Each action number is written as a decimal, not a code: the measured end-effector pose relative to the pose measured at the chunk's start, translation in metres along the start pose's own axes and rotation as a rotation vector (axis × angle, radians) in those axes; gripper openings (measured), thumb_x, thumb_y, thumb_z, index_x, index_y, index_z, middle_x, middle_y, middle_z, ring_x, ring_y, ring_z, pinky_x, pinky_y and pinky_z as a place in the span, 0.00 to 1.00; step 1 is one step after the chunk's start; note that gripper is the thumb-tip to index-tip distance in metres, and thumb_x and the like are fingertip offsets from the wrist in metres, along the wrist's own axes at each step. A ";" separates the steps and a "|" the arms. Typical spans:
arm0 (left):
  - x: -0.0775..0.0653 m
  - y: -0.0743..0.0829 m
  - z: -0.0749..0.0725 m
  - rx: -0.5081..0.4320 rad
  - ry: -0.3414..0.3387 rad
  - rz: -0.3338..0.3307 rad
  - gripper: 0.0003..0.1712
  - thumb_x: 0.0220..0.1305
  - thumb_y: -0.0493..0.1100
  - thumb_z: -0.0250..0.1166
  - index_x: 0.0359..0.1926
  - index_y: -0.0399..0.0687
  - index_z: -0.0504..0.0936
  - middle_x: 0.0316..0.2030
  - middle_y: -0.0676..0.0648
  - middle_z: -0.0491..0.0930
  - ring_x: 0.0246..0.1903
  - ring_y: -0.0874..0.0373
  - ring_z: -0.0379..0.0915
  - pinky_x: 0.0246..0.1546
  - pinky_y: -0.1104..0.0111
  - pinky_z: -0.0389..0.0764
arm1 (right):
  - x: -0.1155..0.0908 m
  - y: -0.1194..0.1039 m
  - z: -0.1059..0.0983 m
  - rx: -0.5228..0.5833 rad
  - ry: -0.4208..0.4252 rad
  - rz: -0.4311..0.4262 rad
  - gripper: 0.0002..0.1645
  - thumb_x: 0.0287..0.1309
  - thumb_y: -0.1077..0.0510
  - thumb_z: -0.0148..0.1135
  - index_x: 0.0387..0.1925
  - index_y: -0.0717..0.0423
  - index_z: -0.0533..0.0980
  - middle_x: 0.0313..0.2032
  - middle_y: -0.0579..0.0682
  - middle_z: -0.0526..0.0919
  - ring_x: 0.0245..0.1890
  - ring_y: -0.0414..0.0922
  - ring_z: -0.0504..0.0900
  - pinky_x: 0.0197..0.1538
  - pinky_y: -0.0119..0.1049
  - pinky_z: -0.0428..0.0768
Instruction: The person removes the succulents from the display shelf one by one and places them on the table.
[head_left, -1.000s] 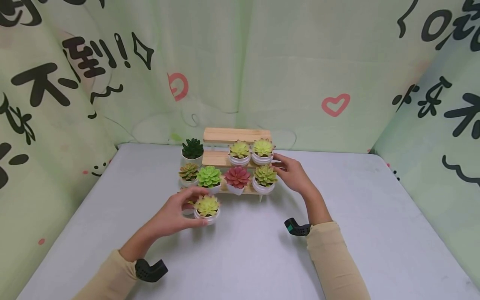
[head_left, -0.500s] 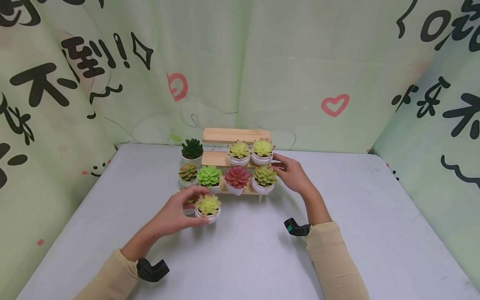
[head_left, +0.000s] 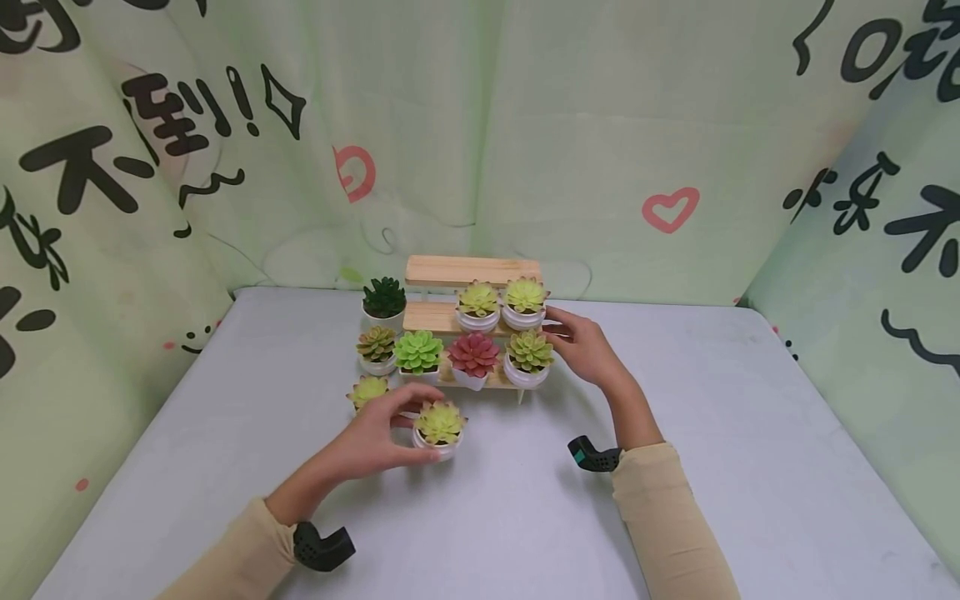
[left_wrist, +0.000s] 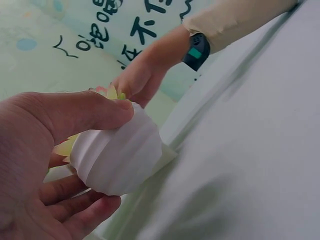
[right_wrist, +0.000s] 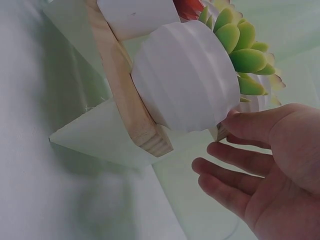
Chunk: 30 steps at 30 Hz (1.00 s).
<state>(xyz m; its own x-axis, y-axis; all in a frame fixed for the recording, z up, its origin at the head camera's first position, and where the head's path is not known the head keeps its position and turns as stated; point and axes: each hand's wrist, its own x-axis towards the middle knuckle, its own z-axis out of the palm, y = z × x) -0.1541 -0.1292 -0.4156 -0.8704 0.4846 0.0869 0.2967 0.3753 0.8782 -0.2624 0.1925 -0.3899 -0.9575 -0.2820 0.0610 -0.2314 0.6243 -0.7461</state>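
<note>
on the pale green backdrop [head_left: 570, 125], bold black chinese characters [head_left: 78, 169] run down the left side; i can read 不 and 到 with an exclamation mark, while others are folded or cut off. farther right is a printed red heart outline [head_left: 671, 210]. the person's left hand [head_left: 378, 433] grips a yellow-green succulent [head_left: 440, 425] by its ribbed white pot [left_wrist: 120, 155], thumb on one side, bent fingers on the other, in front of the wooden rack [head_left: 474, 269]. the right hand [head_left: 585, 346] is at the rack's right end, thumb and fingers loosely parted, by an olive-green succulent [head_left: 529, 352]; i can't tell whether the thumb touches that pot. left of it stand a red succulent [head_left: 474, 357] and a bright green succulent [head_left: 418, 352].
</note>
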 end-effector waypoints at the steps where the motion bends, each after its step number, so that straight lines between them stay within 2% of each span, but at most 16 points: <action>1: 0.001 0.000 0.002 0.003 -0.005 0.003 0.37 0.47 0.51 0.77 0.59 0.56 0.73 0.56 0.53 0.76 0.55 0.54 0.74 0.54 0.70 0.80 | 0.000 0.000 0.000 0.000 0.000 0.000 0.31 0.69 0.58 0.54 0.71 0.58 0.61 0.63 0.64 0.72 0.61 0.60 0.75 0.62 0.52 0.76; 6: 0.008 -0.002 0.014 0.017 -0.039 0.004 0.36 0.47 0.52 0.77 0.59 0.56 0.73 0.55 0.53 0.77 0.54 0.56 0.74 0.53 0.70 0.80 | 0.000 -0.001 0.000 -0.001 -0.003 0.003 0.31 0.69 0.58 0.54 0.71 0.58 0.61 0.63 0.64 0.72 0.61 0.59 0.75 0.62 0.52 0.76; 15: 0.020 -0.007 0.033 -0.007 -0.095 0.025 0.35 0.47 0.45 0.78 0.58 0.53 0.74 0.54 0.52 0.77 0.54 0.57 0.75 0.54 0.69 0.80 | 0.000 -0.002 0.000 -0.005 -0.010 0.019 0.32 0.69 0.57 0.54 0.71 0.57 0.60 0.64 0.63 0.72 0.62 0.60 0.75 0.62 0.52 0.76; 30: 0.036 -0.010 0.048 -0.026 -0.161 0.012 0.37 0.48 0.40 0.77 0.60 0.52 0.72 0.57 0.51 0.74 0.57 0.57 0.72 0.56 0.72 0.78 | -0.002 -0.003 -0.001 -0.010 -0.005 0.011 0.31 0.69 0.57 0.53 0.71 0.58 0.60 0.64 0.64 0.71 0.62 0.60 0.74 0.62 0.53 0.75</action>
<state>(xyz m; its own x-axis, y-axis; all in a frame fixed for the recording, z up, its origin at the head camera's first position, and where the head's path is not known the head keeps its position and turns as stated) -0.1697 -0.0777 -0.4432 -0.7918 0.6104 0.0227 0.2946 0.3489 0.8896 -0.2603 0.1914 -0.3872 -0.9592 -0.2782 0.0493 -0.2222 0.6348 -0.7401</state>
